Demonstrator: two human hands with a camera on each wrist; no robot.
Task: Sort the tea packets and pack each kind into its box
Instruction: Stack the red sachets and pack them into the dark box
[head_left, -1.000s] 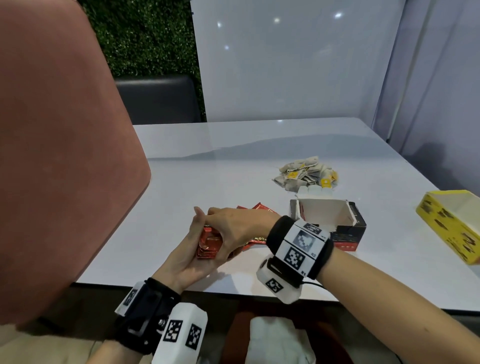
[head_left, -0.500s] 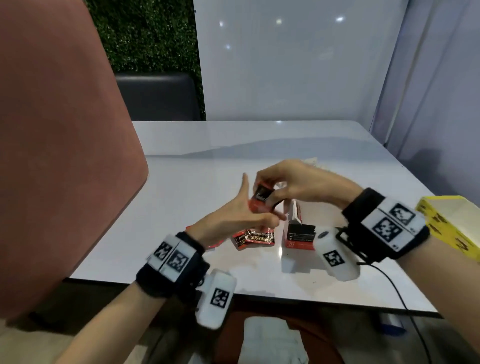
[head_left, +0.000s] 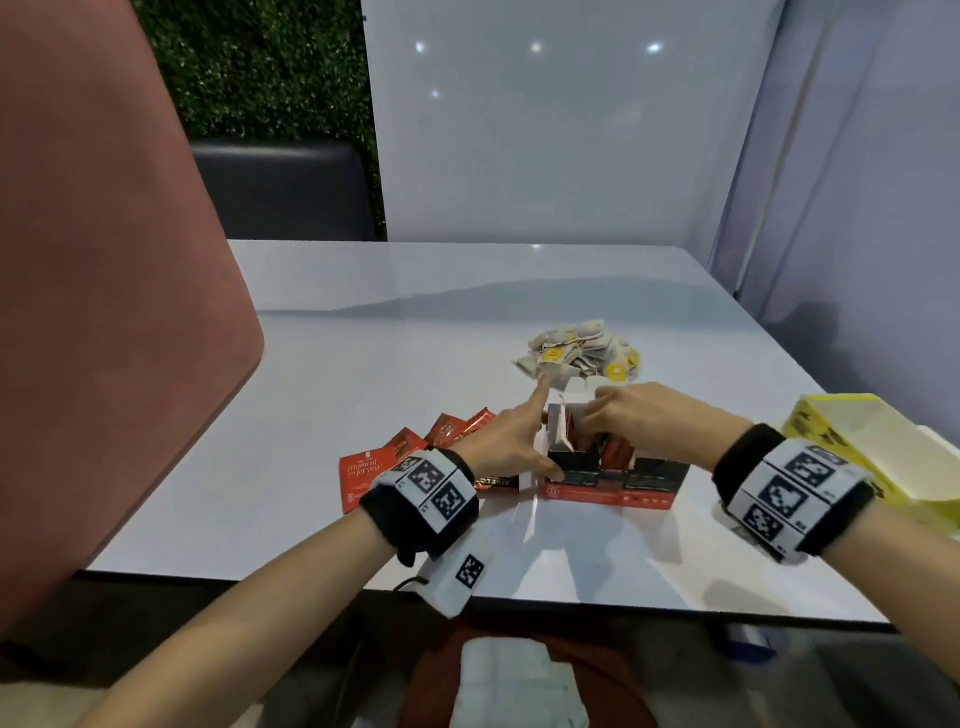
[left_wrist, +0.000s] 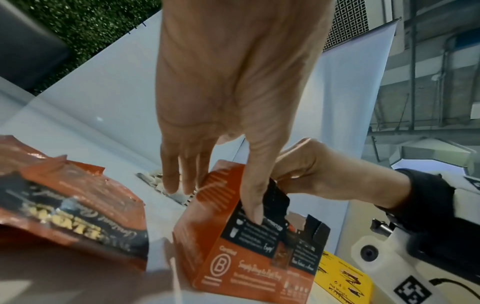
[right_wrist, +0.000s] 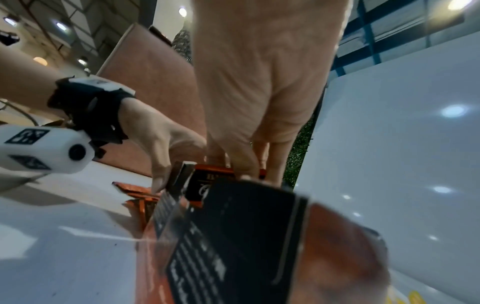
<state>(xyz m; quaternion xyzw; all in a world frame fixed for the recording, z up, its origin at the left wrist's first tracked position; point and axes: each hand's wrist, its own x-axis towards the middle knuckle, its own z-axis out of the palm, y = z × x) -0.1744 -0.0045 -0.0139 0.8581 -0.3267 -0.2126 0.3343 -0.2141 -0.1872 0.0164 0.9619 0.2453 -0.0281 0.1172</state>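
Note:
A red and black tea box (head_left: 613, 488) stands open on the white table (head_left: 363, 364) in front of me. My right hand (head_left: 623, 415) reaches into its top and pinches a stack of red tea packets (right_wrist: 207, 181) that sits partly inside. My left hand (head_left: 511, 441) is at the box's left end, thumb pressed on the front flap (left_wrist: 275, 197), fingers straight. Loose red packets (head_left: 374, 473) lie left of the box. Behind it is a pile of white and yellow tea bags (head_left: 576, 353). An open yellow box (head_left: 852, 441) sits at the right.
A pink chair back (head_left: 104, 312) fills the left of the head view. A dark chair (head_left: 280, 192) stands beyond the table's far side. The near table edge (head_left: 467, 592) runs just under my wrists. A white panel (head_left: 545, 130) closes the back.
Both hands gathered red packets left of the box, then lifted the stack. Now the right hand has carried it down into the box and the left hand has moved to the box's left end.

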